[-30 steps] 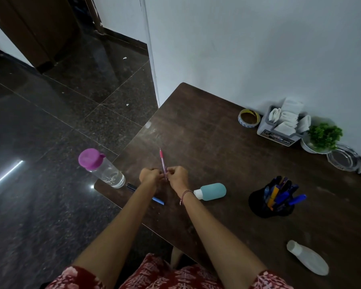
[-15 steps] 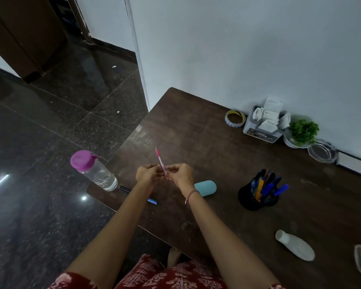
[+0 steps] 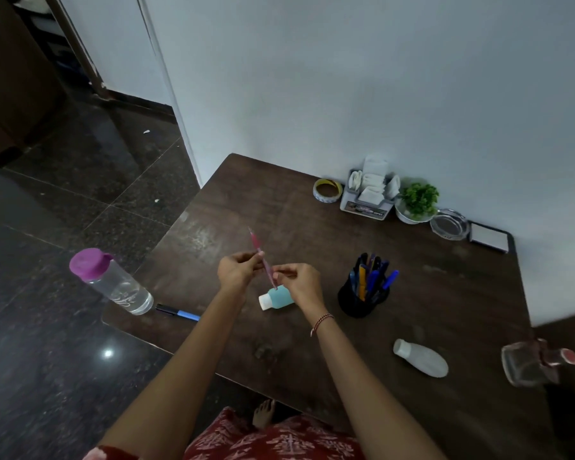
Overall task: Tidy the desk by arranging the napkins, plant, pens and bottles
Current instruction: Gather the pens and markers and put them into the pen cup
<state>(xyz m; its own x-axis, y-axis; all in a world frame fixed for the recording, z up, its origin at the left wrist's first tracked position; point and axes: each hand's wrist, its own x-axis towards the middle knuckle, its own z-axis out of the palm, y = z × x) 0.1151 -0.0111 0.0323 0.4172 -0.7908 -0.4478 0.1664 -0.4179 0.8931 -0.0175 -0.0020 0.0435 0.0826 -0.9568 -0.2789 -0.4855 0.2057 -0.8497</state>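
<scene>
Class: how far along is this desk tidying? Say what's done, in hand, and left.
Done: white napkins in the grey holder and the green potted plant stand by the wall. In hand: left hand and right hand pinch a pink pen. Remaining: blue pen, teal bottle and white bottle lying flat; purple-capped clear bottle at the edge.

pens (image 3: 371, 277) in holder (image 3: 356, 303)

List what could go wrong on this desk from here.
The purple-capped bottle stands at the left edge of the desk; a passing elbow could knock it off. The blue pen lies beside it near that edge and might roll off. The pen holder looks crowded, so pushing in the pink pen could tip it.
</scene>
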